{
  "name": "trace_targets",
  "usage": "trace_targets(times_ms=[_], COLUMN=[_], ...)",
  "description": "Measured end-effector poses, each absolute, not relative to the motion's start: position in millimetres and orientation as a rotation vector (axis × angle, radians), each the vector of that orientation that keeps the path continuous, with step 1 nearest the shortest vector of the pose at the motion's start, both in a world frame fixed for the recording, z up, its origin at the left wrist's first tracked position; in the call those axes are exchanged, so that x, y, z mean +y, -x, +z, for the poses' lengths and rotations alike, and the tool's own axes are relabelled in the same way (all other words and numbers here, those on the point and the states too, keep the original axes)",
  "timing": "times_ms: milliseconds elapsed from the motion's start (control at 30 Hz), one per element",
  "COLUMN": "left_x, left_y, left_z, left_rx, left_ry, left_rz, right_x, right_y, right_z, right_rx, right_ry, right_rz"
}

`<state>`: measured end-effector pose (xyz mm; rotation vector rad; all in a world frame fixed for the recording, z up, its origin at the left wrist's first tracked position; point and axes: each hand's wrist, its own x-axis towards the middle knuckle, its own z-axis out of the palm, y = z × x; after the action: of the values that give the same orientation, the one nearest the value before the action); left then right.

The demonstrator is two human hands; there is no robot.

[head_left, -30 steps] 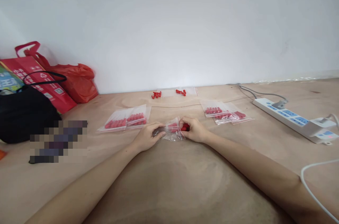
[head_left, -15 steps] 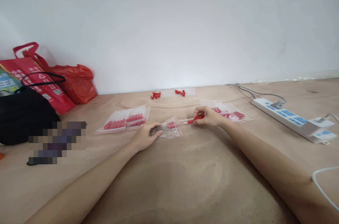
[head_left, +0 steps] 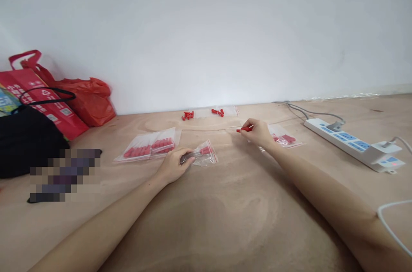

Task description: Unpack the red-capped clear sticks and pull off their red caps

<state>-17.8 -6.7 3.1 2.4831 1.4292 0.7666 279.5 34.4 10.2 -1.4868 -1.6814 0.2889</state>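
My left hand (head_left: 176,164) is closed on the end of a small clear zip bag (head_left: 209,158), low over the wooden table. Inside that bag, a red piece and thin shafts show near its mouth. My right hand (head_left: 259,131) pinches red-handled tools with thin pale shafts (head_left: 246,129); their shafts point left, clear of the bag. How many it holds I cannot tell. Beyond my left hand lie clear bags of red handles (head_left: 164,144). Other bags with red pieces (head_left: 285,139) lie just right of my right hand, partly covered by it.
Near the wall are loose red pieces (head_left: 188,115) and a flat clear bag (head_left: 228,111). A white power strip (head_left: 341,134) with cables stands at right, a white cable (head_left: 381,212) nearer me. At left are red bags (head_left: 93,100), a black bag (head_left: 32,141) and a pixelated dark object (head_left: 64,175).
My right hand has moved up and to the right with the red-handled tools, and their shafts have come away from the bag. My left hand keeps its hold, nearly in place.
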Motion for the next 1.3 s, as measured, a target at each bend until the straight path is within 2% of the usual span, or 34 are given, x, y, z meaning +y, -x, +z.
trace_targets(times_ms=[133,333,633,833,1167,1300], left_x=[-6.8,-6.6,-7.0,-9.2,-10.7,-9.7], left_y=[17.8,17.7,17.5,18.0,19.0,20.2], left_z=[2.6,1.5,1.7,1.0,0.8,-0.1], left_rx=[1.42,1.42,1.372,1.263,1.096,1.119], left_ry=[-2.487,-2.49,-2.496,-2.492,-2.513,-2.503], left_rz=[0.772,0.791,0.757,0.673,0.556,0.541], right_x=[25.4,19.6,11.2,-1.5,-9.7,-11.3], right_y=[-249.8,-231.3,-229.1,-221.5,-212.9,-214.9], right_z=[-6.1,-18.1,-14.1,-6.9,-2.1,1.5], right_rx=[-1.876,-1.969,-1.869,-2.198,-2.379,-2.343], right_ry=[1.571,1.677,1.512,1.272,1.244,1.224], right_rz=[0.03,-0.019,-0.108,0.076,0.145,0.278])
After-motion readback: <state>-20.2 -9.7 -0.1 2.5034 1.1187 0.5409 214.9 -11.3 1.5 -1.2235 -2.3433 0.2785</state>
